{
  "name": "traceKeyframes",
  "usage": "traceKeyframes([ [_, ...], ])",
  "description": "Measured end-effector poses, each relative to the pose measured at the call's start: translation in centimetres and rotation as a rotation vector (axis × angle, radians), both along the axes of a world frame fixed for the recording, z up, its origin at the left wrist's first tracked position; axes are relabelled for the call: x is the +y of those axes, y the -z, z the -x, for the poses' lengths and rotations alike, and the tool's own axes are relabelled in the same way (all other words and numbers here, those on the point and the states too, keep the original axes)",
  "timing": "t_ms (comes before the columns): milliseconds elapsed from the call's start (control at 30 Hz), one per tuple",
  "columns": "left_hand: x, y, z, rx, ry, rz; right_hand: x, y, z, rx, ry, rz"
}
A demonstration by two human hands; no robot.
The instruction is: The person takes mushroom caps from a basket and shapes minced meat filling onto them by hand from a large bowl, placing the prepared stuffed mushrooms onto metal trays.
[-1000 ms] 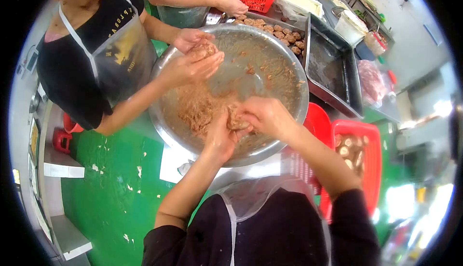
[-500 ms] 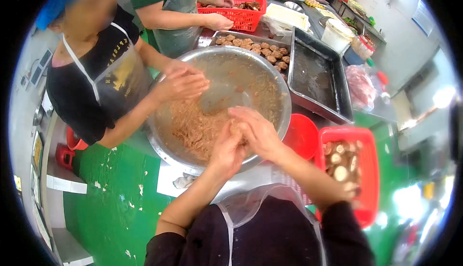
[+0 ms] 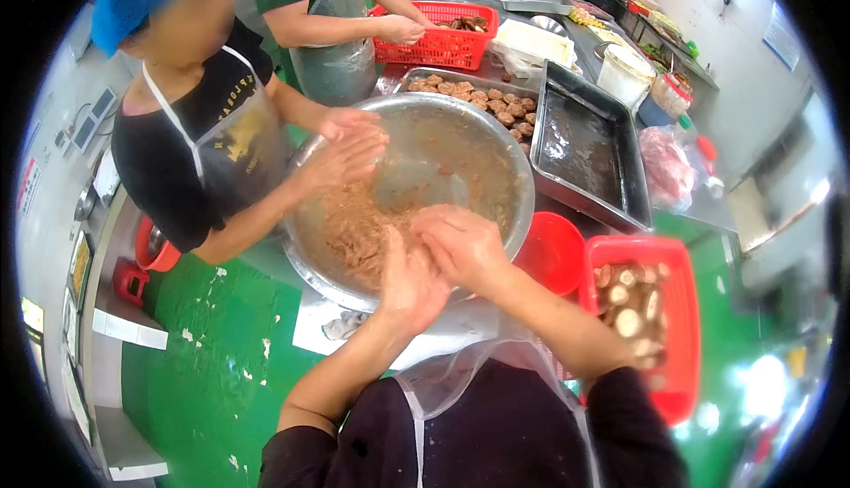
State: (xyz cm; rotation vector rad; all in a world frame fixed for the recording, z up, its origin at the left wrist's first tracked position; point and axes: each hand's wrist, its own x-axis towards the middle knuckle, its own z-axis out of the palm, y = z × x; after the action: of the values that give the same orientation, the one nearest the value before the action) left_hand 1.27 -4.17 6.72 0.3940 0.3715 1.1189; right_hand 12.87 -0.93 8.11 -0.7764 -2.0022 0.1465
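My left hand [image 3: 413, 282] and my right hand [image 3: 462, 242] are cupped against each other above the near side of a large steel bowl [image 3: 314, 286]. A lump of minced meat is between the palms, mostly hidden by the fingers. Loose minced meat mixture [image 3: 352, 233] lies in the bowl below. Across the bowl at the left, a co-worker's hands [image 3: 350, 151] are pressed palm to palm over the rim. Behind the bowl, a metal tray holds rows of shaped meat patties [image 3: 496, 101].
A black metal tray [image 3: 580, 147] stands right of the patties. A red bowl [image 3: 551, 253] and a red basket of cut mushrooms [image 3: 630, 311] are near my right arm. Another person's hands [image 3: 400, 29] are at a red basket [image 3: 443, 48]. Bagged meat [image 3: 666, 167] lies far right.
My hands have turned against each other, the right fingers now folding over the left palm and covering the lump. The co-worker's hands stay pressed together. The view has shifted slightly.
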Motion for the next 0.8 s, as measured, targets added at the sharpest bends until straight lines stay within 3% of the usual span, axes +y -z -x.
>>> traceKeyframes([
  [100, -0.7, -0.4, -0.2, 0.023, -0.040, -0.048, -0.1, 0.8, -0.1, 0.015, -0.008, 0.039],
  [167, -1.0, -1.0, -0.5, 0.050, -0.088, -0.065, -0.7, 0.0, -0.1, 0.252, -0.152, 0.410],
  [233, -0.8, -0.7, 0.1, -0.021, -0.049, -0.129, -0.6, -1.4, -0.4, 0.431, -0.232, 0.532],
  [300, -1.1, -0.6, 0.4, -0.020, -0.057, -0.144, 0.0, -2.6, -1.2, 0.567, -0.242, 0.418],
  [400, -1.1, -1.1, 0.0, 0.046, -0.103, -0.127, -0.9, -2.8, -0.8, -0.464, 0.024, -0.111],
  [433, -1.2, -1.2, -0.1, 0.042, -0.098, -0.117, -0.7, -2.1, -0.6, -0.429, 0.021, -0.074],
  [533, -1.2, -1.2, 0.2, 0.028, -0.067, -0.134, -0.3, -1.0, -0.3, 0.417, -0.313, 0.717],
  [633, -1.0, -0.8, 0.9, 0.102, -0.054, -0.245, 0.5, -1.9, -0.7, 0.692, -0.345, 0.623],
  [700, -0.8, -0.6, 1.0, 0.250, -0.120, -0.326, 0.6, -1.9, -0.7, 0.480, -0.313, 0.560],
  [800, 0.0, -0.4, 1.6, 0.190, -0.123, -0.205, 0.5, -1.1, 0.1, 0.208, -0.205, 0.327],
])
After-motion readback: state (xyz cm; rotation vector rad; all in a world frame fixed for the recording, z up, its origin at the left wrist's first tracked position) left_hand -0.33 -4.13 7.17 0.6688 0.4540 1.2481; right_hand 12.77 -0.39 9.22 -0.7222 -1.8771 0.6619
